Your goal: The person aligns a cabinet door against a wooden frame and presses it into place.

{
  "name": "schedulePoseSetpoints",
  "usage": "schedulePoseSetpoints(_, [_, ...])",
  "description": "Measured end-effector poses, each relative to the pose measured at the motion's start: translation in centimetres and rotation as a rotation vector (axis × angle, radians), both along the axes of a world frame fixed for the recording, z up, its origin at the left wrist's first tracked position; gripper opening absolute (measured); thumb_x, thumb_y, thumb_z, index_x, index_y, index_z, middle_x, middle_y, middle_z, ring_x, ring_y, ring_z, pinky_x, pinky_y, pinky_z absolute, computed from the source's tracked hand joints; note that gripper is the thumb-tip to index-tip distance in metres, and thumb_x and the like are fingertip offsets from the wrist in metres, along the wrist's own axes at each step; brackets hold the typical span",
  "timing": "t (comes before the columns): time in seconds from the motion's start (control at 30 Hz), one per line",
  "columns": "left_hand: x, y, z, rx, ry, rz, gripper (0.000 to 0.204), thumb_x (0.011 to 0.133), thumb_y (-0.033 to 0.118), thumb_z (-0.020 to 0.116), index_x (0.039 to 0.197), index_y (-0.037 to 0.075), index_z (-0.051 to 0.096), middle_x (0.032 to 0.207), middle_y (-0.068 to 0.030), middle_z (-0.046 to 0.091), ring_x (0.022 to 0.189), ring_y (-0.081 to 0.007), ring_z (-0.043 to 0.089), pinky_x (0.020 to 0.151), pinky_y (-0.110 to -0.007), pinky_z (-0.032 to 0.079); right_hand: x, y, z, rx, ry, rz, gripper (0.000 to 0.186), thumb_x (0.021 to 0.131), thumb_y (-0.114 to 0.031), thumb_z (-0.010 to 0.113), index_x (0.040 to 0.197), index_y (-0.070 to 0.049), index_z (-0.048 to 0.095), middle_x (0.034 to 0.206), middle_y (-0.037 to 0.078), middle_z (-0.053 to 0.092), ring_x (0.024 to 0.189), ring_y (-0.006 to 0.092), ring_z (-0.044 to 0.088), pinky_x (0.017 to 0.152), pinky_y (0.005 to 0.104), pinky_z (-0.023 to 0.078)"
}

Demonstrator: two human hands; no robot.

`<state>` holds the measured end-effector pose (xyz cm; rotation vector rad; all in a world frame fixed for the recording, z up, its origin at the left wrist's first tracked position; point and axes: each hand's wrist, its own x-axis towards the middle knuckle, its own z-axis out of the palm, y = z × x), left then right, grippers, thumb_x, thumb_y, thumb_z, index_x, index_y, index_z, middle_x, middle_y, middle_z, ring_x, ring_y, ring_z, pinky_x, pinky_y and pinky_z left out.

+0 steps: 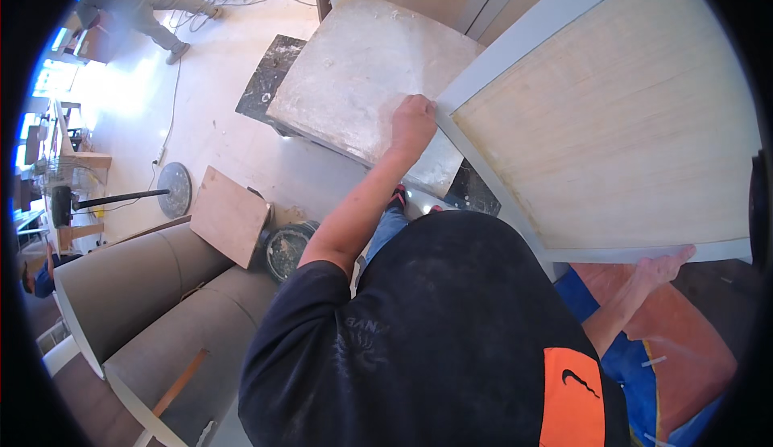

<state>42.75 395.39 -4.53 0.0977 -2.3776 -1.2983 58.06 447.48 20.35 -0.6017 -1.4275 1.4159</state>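
Okay, the panel (612, 121) stands tilted right of the desk (354, 64), left hand (413, 129) curled closed on its corner, right hand (662, 268) partly open, gripping its lower edge: grip looks done, setting-down not yet.

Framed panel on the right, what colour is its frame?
The frame is pale grey, showing best in the head view.

A workshop: framed panel (604, 125) in the grip, stained board (346, 76) just left, bucket (287, 252) and tangled cables (216, 0) farther left.
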Motion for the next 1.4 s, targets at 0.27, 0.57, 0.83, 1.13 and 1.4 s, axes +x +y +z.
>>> schedulePoseSetpoints(0.27, [-0.4,-0.4,-0.7,0.014,0.054,-0.036,0.019,0.092,0.016,0.07,0.079,0.002,0.066,0.083,-0.0195,0.068,0.082,-0.0411,0.067,0.075,-0.05,0.055,-1.2,-5.9,2.2,-0.043,-0.053,-0.075,0.083,0.098,-0.057,0.066,0.146,0.008,0.052,0.149,0.015,0.055,0.129,0.0294,0.054,0.111,0.0436,0.044])
schedulePoseSetpoints(0.57, [-0.4,-0.3,-0.9,0.01,0.074,-0.123,0.016,0.09,0.013,0.072,0.081,0.001,0.069,0.083,-0.0193,0.069,0.083,-0.0399,0.068,0.074,-0.048,0.055,-1.3,-7.7,2.9,-0.031,-0.107,-0.113,0.088,0.097,-0.062,0.066,0.145,0.01,0.052,0.147,0.017,0.056,0.129,0.0302,0.055,0.108,0.0435,0.046])
schedulePoseSetpoints(0.83, [-0.3,-0.1,-0.8,0.0,0.074,-0.156,0.012,0.088,0.013,0.069,0.082,0.004,0.067,0.084,-0.0183,0.068,0.085,-0.0405,0.068,0.075,-0.05,0.055,-1.1,-5.8,2.1,0.007,-0.027,-0.027,0.091,0.095,-0.063,0.067,0.145,0.011,0.051,0.147,0.017,0.056,0.128,0.031,0.055,0.109,0.0437,0.046])
schedulePoseSetpoints(1.13, [0.5,0.9,-0.3,0.035,0.064,-0.128,0.014,0.089,0.013,0.07,0.079,0.005,0.066,0.081,-0.0173,0.067,0.082,-0.0392,0.068,0.072,-0.049,0.056,-1.1,-6.3,2.2,0.047,-0.094,-0.08,0.09,0.098,-0.067,0.06,0.145,0.009,0.053,0.145,0.016,0.057,0.127,0.0297,0.055,0.107,0.0424,0.047])
schedulePoseSetpoints(1.4, [0.7,1.4,0.1,0.04,0.131,-0.158,0.011,0.089,0.011,0.071,0.08,0.003,0.069,0.082,-0.0183,0.069,0.079,-0.0392,0.068,0.07,-0.046,0.055,-1.3,-7.4,2.6,0.018,-0.106,-0.08,0.086,0.1,-0.062,0.061,0.144,0.011,0.052,0.145,0.015,0.057,0.126,0.0276,0.056,0.106,0.0423,0.047])
